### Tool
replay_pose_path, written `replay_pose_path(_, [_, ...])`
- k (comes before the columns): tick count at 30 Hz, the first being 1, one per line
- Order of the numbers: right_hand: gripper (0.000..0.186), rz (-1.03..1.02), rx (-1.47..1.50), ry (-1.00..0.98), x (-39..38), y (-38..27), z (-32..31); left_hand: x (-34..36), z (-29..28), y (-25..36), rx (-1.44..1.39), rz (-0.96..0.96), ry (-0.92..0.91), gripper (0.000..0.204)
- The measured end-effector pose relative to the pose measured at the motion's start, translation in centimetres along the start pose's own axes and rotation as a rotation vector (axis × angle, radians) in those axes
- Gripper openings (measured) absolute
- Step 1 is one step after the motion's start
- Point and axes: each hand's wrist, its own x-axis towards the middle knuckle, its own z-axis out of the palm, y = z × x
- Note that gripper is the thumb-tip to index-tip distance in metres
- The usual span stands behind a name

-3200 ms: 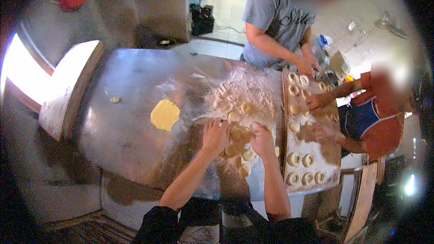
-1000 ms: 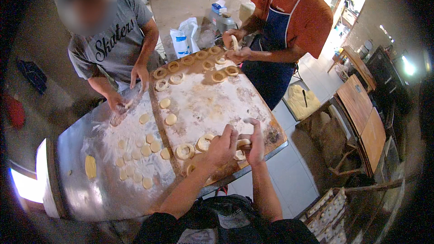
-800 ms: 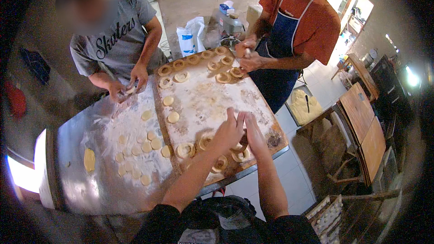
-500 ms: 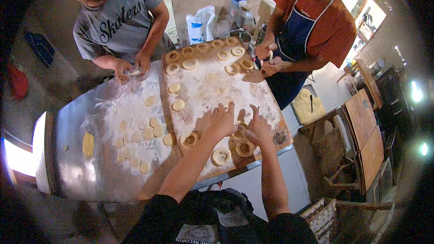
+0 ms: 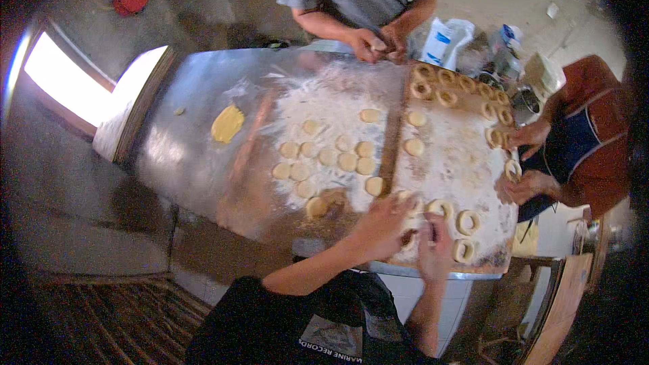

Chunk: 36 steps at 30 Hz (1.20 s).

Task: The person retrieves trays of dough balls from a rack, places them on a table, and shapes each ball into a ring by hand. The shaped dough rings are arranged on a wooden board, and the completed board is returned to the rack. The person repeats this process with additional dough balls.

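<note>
Pale dough rings lie along the near edge of the floury wooden board [image 5: 446,162]. One dough ring [image 5: 439,208] sits just beyond my right hand [image 5: 436,247], whose blurred fingers point forward, apart, with no dough visible in them. My left hand [image 5: 385,226] is beside it at the board's near-left edge, fingers stretched over another ring that they partly hide. To the right lie two more rings, an upper ring [image 5: 468,222] and a lower ring [image 5: 464,251]. Several flat dough discs [image 5: 347,162] rest on flour left of the board.
A yellow lump of soft dough or fat [image 5: 227,124] lies on the metal table [image 5: 182,155]. Across the table, a person in grey [image 5: 365,0] works something small between both hands. At the right, a person in orange [image 5: 588,142] handles a dough ring [image 5: 512,170] at the board's edge.
My view has swung left. My hands have parted from the dough ring they were stretching between them. The orange-shirted person's hands have come down to the board from holding a dough strip.
</note>
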Motion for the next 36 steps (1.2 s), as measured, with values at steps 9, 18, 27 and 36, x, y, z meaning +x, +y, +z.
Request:
replay_pose_path(9, [0.025, -0.100, -0.294, -0.427, 2.7, -7.3, 24.4, -15.0, -10.1, -16.9, -0.079, -0.651, 0.136, 0.041])
replay_pose_path(18, [0.050, 0.059, 0.012, -0.384, 2.6, -14.3, 26.9, -14.4, -19.2, -21.2, -0.398, -0.254, 0.145, 0.029])
replay_pose_path(27, [0.046, 0.011, 1.185, -0.645, 5.6, -14.3, 30.1, -10.1, -16.6, -24.4, -0.326, 0.108, 0.611, 0.050])
replay_pose_path(36, [0.067, -0.102, 0.715, -0.373, 6.9, -14.6, 25.6, -4.5, -12.7, -22.2, -1.206, -0.203, 0.524, 0.044])
